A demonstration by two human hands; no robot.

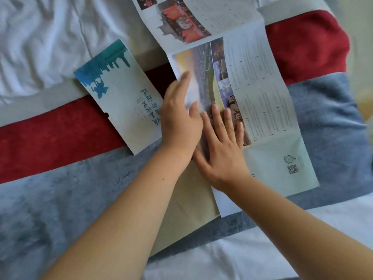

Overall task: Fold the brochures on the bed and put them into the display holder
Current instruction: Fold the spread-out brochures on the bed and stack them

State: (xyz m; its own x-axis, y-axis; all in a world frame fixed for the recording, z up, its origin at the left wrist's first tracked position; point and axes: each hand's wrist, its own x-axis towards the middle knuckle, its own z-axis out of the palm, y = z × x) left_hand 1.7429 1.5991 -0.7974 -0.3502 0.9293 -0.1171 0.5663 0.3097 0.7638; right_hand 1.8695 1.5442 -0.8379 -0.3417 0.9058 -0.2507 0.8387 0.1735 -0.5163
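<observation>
A large unfolded brochure (260, 102) with photos and text columns lies across the bed runner in the middle right. My left hand (179, 116) lies flat on its left photo panel, fingers straight. My right hand (220, 144) presses flat on the same brochure just beside it, fingers spread. A folded brochure (121, 98) with a teal skyline print rests to the left of my hands. A second open brochure (193, 19) with red building photos lies at the top. A beige sheet (187, 207) sits under my forearms. No display holder is in view.
The bed has a red and grey-blue runner (60, 138) across white rumpled sheets (40, 37). White sheet also shows at the bottom right (242, 259).
</observation>
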